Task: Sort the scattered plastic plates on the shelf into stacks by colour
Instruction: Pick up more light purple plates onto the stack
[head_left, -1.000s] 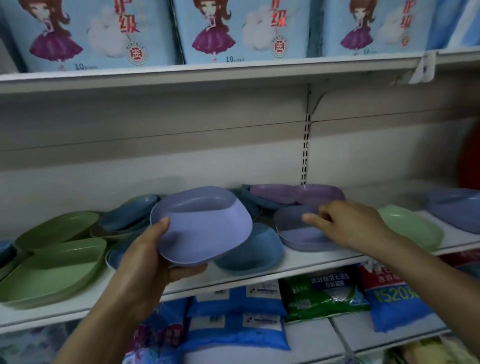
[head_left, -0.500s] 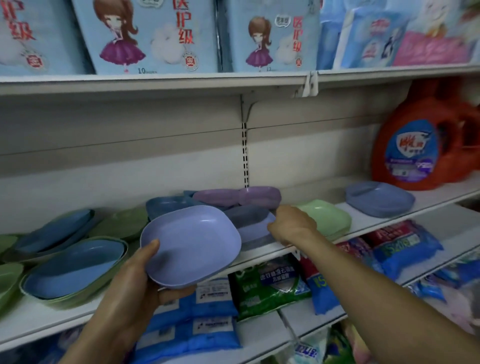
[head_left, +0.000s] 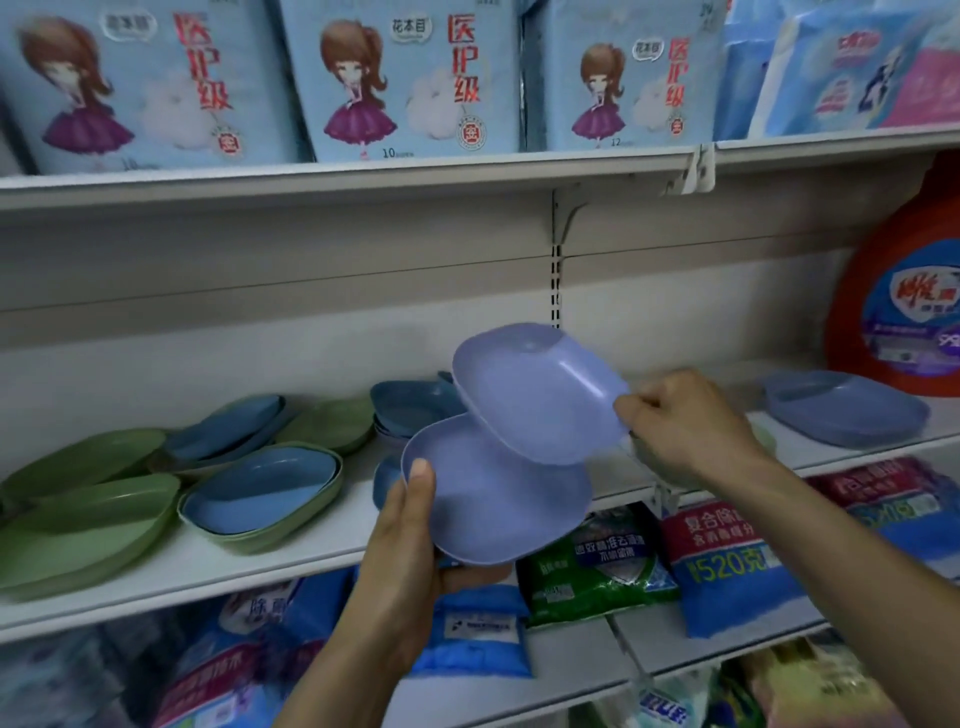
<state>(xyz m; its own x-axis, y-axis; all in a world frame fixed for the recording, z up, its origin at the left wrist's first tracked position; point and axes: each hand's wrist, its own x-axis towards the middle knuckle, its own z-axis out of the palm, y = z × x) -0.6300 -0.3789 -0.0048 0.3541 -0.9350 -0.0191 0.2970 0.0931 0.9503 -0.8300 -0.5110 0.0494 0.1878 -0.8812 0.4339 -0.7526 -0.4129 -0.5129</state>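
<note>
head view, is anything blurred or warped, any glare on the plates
Head view: the wide lens slightly bows the shelf edge; bottom-shelf packets smear soft; the upper purple plate in the right hand and lower purple plate in the left hand look sharp, faint sheen only.

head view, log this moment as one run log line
left hand: holds lower lilac plate | right hand: pinches upper lilac plate, tilted above it | shelf: blue plate sits in green plate

Your one head-worn wide-angle camera faces the shelf (head_left: 218, 566) straight on, tilted slightly downward. It stands close: your left hand (head_left: 405, 561) and right hand (head_left: 685, 421) reach in from the bottom edge to the shelf front.
</note>
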